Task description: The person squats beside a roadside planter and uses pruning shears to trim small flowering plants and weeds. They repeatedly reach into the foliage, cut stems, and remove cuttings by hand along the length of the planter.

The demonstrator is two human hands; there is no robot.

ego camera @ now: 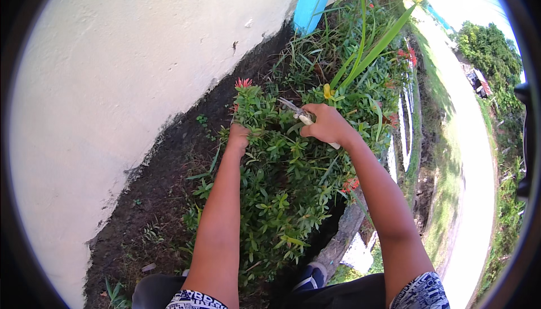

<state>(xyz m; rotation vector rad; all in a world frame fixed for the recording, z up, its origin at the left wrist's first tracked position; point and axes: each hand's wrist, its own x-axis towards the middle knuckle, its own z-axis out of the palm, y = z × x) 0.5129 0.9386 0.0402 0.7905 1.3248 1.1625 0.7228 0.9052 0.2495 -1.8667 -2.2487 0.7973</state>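
Observation:
My right hand [323, 125] is closed around the pale handles of a pair of pruning shears [299, 112], whose metal blades point up and left over a leafy bush [279, 157]. At the bush's wall side is my left hand [239, 136], partly hidden by leaves; its fingers cannot be made out, nor whether they hold a stem. Just above it stands a red flower cluster [243, 83] on a leafy shoot. A yellow flower [328, 91] lies just above my right hand, near long strap-like green leaves [376, 51].
A cream wall [127, 55] with a blue post [315, 2] rises at the left, above dark soil [169, 169]. A stone edging [342, 233] borders the bed on the right, near a shoe [310, 276]. Beyond are grass and a bright path [473, 174].

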